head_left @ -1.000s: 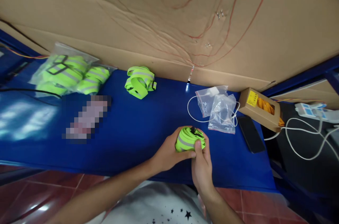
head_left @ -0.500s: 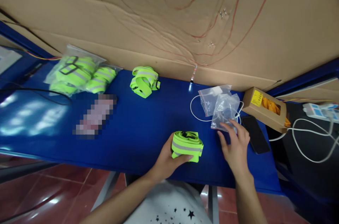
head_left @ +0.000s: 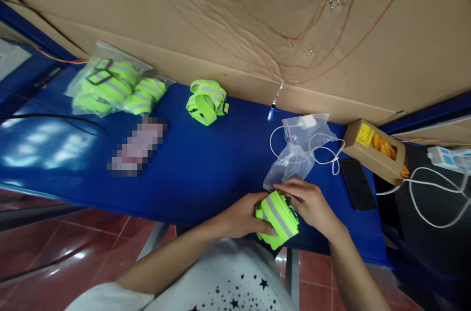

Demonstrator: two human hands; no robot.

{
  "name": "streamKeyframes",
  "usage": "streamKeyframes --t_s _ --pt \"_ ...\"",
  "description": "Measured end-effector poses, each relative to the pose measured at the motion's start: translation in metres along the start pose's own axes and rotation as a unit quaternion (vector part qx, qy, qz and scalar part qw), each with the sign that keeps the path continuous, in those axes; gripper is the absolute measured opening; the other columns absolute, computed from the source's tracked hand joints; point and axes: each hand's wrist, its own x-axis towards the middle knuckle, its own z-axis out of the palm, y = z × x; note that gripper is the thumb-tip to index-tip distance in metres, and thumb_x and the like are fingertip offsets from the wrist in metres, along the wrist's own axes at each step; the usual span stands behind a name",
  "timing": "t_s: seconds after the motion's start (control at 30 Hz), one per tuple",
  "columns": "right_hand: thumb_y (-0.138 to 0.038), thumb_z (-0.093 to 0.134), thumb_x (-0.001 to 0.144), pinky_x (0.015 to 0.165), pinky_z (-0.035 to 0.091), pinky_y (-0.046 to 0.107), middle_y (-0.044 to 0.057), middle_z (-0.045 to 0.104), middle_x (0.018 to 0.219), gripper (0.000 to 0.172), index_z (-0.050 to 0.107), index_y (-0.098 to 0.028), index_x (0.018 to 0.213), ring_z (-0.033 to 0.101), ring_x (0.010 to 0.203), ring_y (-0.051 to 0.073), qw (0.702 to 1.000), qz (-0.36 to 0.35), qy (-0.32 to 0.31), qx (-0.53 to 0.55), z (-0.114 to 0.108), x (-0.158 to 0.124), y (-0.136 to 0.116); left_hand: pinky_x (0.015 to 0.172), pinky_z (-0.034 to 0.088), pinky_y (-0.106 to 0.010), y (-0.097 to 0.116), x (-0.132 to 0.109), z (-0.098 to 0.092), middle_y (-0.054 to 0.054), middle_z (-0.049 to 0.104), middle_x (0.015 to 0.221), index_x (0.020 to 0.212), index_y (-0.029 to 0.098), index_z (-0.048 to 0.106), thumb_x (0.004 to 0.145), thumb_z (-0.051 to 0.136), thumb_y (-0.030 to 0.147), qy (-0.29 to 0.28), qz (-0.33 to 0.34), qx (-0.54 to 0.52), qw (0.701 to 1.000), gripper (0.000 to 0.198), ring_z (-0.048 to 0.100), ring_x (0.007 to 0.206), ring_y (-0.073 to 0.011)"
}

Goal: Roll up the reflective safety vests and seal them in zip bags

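My left hand (head_left: 241,215) grips a folded neon-green reflective band (head_left: 277,218) near the front edge of the blue table (head_left: 191,173). My right hand (head_left: 311,203) pinches the edge of a clear plastic bag (head_left: 290,166) just above the band; its fingers also touch the band. The bag's other end lies on the table towards the back.
Another folded green band (head_left: 206,101) lies at the back. Bagged green bands (head_left: 110,88) sit at the back left. A second clear bag (head_left: 305,127), a white cable (head_left: 327,151), a black phone (head_left: 355,184) and a cardboard box (head_left: 377,150) are on the right. Cardboard wall (head_left: 235,21) behind.
My right hand took one clear bag from the pile and drew it to the band. The left hand pulled the band closer to the table's front edge.
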Motion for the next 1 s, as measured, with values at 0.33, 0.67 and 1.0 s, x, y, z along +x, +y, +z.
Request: streamKeyframes --t_s 0.33,0.67,1.0 --pt "-0.012 0.044 0.108 0.094 0.060 0.033 0.005 0.068 0.126 0.053 0.053 -0.037 0.154 0.068 0.113 0.016 0.998 0.012 -0.063 0.014 -0.019 -0.004 -0.018 0.090 0.051 -0.036 0.008 -0.003 -0.006 -0.005 0.074 0.109 0.124 0.020 0.068 0.061 0.094 0.021 0.017 0.029 -0.021 0.999 0.068 0.065 0.097 -0.0220" --pt "-0.014 0.048 0.107 0.095 0.062 0.032 0.007 0.067 0.127 0.049 0.057 -0.034 0.151 0.069 0.113 0.017 0.997 0.028 -0.011 -0.066 -0.016 -0.012 -0.043 0.088 0.050 -0.037 -0.002 0.001 -0.005 -0.006 0.070 0.110 0.121 0.017 0.062 0.066 0.092 0.029 0.056 0.050 0.019 0.997 0.064 0.062 0.101 -0.0240" --pt "-0.005 0.050 0.103 0.094 0.061 0.041 0.009 0.067 0.119 0.062 0.048 -0.033 0.158 0.067 0.110 0.023 0.982 -0.026 0.051 -0.182 0.010 -0.018 -0.053 0.071 0.046 -0.026 0.010 0.007 0.001 0.004 0.055 0.084 0.093 0.020 0.048 0.070 0.087 0.028 0.215 0.124 -0.023 0.969 0.047 0.053 0.078 -0.0127"
